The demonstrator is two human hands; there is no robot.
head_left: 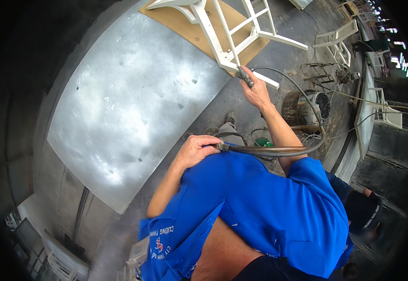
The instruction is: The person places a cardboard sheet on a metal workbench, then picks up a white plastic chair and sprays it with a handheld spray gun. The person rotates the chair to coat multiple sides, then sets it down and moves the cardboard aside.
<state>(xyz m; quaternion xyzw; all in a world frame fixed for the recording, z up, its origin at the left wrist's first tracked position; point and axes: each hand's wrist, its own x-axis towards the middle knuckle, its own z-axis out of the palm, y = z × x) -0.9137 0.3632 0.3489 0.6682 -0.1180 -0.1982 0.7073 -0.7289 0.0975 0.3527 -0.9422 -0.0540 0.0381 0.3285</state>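
Note:
My right hand (256, 91) is closed round a grey metal spray gun (245, 76), held up beside the legs of a white chair frame (208, 35). The chair frame lies tilted on a brown board (166, 18). From the gun a dark hose (302, 91) loops out to the right and back across to my waist. There my left hand (197, 150) is closed, its thumb and fingers pinching the hose near a metal fitting (222, 146). The gun's nozzle is too small to make out.
A large pale sheet-topped table (129, 93) fills the left. Right of me stand a paint-streaked drum (302, 107), a green object (262, 142) and trailing hoses on the floor. White chairs (337, 40) stand farther off. A person in dark clothing (361, 208) is behind my right side.

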